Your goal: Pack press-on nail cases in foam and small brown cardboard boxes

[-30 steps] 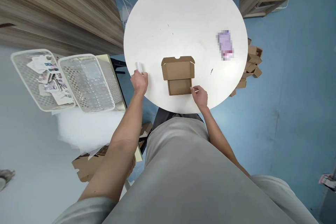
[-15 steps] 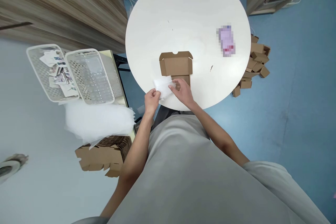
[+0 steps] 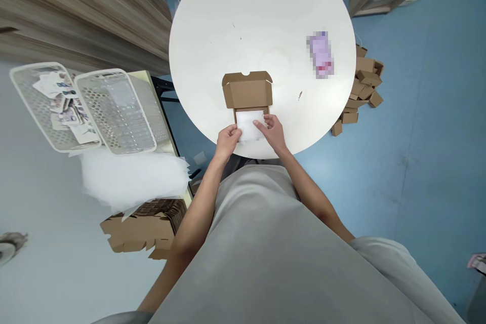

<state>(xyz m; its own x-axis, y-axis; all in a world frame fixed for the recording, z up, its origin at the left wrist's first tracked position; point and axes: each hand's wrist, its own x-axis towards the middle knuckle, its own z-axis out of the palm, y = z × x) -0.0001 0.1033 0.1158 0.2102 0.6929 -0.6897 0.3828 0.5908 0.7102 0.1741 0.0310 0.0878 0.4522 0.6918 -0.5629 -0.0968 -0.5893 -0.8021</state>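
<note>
An open brown cardboard box (image 3: 248,93) lies near the front edge of the round white table, its lid folded back away from me. A flat white packet (image 3: 250,125), which looks like folded foam wrap, lies over the box's base and covers most of its inside. My left hand (image 3: 228,140) pinches the packet's left edge between thumb and fingers. With its thumb on the packet's top and its fingers curled at the right edge, my right hand (image 3: 274,131) grips the other side. What the packet contains, if anything, is hidden.
A blurred-out purple item (image 3: 321,54) lies on the table (image 3: 258,10) at right. To the left are two white baskets (image 3: 117,111), one holding cards, a pile of white foam sheets (image 3: 132,177) and stacked flat cardboard (image 3: 140,230). Small brown boxes (image 3: 364,81) heap on the floor.
The white packet has moved right, from beside the box's base to over it. My left hand has moved right with it, and my right hand has shifted to the packet's right edge.
</note>
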